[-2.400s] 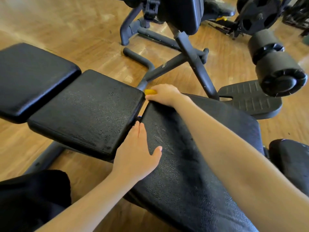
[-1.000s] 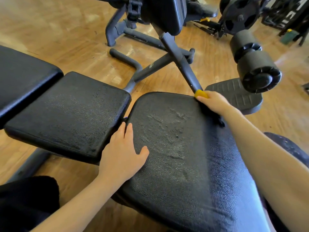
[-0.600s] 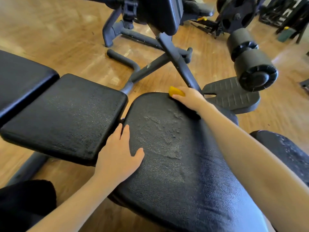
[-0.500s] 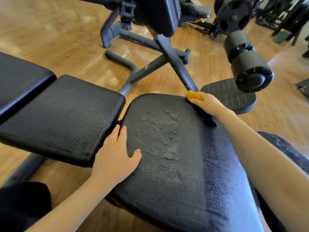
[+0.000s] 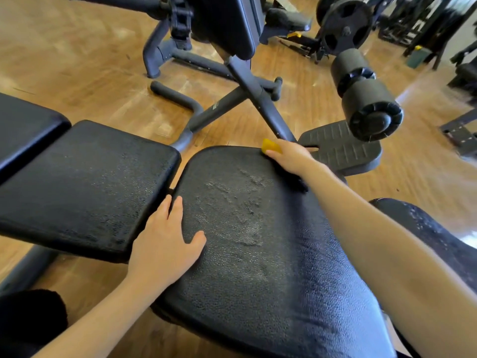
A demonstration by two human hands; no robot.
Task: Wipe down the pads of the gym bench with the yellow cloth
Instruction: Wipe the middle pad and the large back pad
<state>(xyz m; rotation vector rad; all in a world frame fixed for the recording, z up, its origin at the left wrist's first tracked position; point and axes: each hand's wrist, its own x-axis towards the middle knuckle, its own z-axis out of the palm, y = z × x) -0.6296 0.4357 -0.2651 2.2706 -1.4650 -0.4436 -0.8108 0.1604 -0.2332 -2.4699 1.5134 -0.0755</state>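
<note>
While the left hand (image 5: 165,244) lies flat (fingers released), the right hand (image 5: 291,157) clenches the yellow cloth (image 5: 269,146) against the pad (image 5: 258,254).

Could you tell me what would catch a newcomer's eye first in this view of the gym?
The bright yellow cloth stands out, pressed under the right hand at the far edge of the near black bench pad. The left hand lies flat on that pad's left edge. A foam roller juts in at upper right.
</note>
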